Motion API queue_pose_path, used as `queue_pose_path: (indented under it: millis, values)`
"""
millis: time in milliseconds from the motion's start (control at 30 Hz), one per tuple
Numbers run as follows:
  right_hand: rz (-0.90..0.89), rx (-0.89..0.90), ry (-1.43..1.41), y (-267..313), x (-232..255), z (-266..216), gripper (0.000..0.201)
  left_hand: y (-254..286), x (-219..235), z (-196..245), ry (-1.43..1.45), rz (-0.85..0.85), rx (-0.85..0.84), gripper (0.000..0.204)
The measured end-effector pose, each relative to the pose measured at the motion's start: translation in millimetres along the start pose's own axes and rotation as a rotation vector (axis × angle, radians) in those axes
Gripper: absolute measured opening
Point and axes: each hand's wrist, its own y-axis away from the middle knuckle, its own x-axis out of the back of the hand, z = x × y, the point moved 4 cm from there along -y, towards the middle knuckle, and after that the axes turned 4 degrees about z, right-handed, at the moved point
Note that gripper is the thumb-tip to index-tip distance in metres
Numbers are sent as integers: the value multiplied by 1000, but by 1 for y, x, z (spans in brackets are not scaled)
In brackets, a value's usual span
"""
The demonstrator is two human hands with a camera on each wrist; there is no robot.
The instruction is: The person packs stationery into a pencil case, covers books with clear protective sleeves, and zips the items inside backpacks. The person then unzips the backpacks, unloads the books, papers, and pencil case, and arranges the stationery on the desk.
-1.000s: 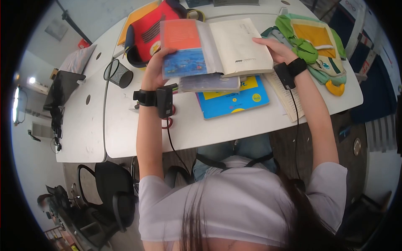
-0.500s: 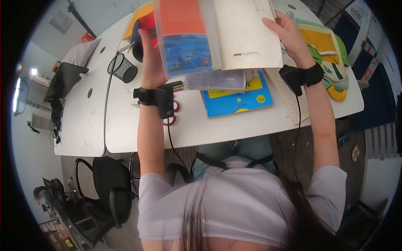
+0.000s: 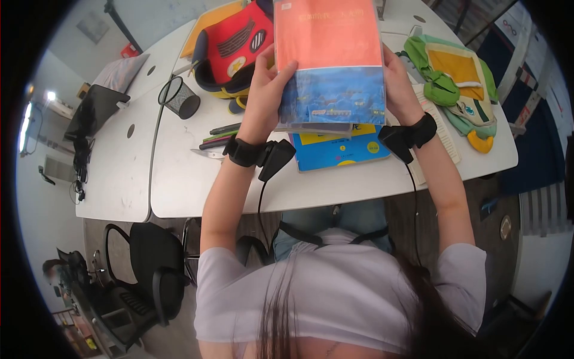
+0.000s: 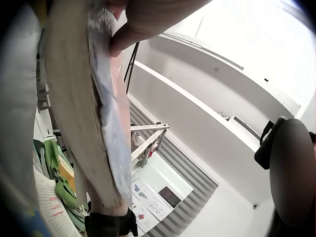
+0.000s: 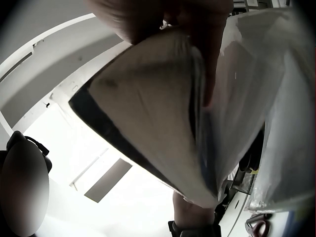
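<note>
The book [image 3: 329,63] is a paperback in a clear plastic sleeve, its cover orange on the upper part and blue with small pictures on the lower. It is closed and held upright above the white desk [image 3: 179,179], at about 12 o'clock from the person. A line of print runs across the top of the orange band, too small to read.

The left hand [image 3: 266,90] grips the book's left edge, fingers curled onto the cover and thumb behind. The right hand [image 3: 397,84] holds the right edge, its fingers wrapped around the back; the wrist views show fingertips pressed on the page block.

Under the book, at 6 o'clock from it, lies a blue and yellow workbook [image 3: 338,149] with unreadable writing. At 9 o'clock stands a black mesh pen cup [image 3: 177,99]; at 3 o'clock lies a green backpack [image 3: 454,78].

Half a second ago the book was spread open, pages showing; now it is shut, cover facing the camera.
</note>
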Motion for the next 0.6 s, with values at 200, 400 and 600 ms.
queue_pose_path:
  millis: [200, 400, 600]
  values:
    - [68, -40, -21, 7, 1, 5, 36, 8, -9, -7, 220, -108, 69, 39]
    - [13, -370, -405, 18, -2, 8, 41, 13, -16, -4, 351, -158, 100, 43]
    - [-58, -339, -392, 23, -5, -16, 44, 11, -13, -10, 438, -160, 135, 43]
